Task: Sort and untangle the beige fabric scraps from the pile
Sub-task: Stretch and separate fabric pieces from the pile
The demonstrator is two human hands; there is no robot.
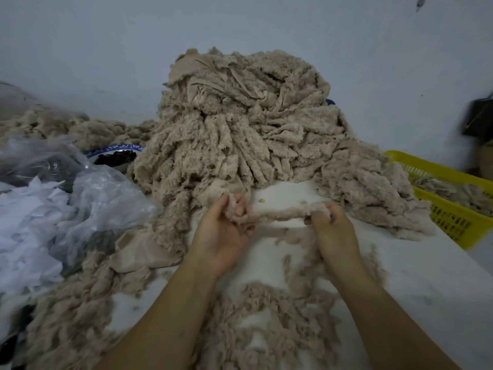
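A big pile of fluffy beige fabric scraps (240, 124) rises at the back of the white table (416, 284). In front of it, one beige strip (280, 213) stretches level between my hands. My left hand (226, 231) grips its left end, fingers curled round a bunched wad. My right hand (333, 228) pinches the right end, its knuckles toward me. Loose beige scraps (266, 316) lie scattered on the table under my forearms and down the left side.
A yellow plastic basket (450, 217) holding some beige scraps stands at the right table edge. Clear plastic bags with white scraps (40, 209) fill the left. A blue-rimmed bowl of dark pieces (117, 154) sits behind them. A pale wall is at the back.
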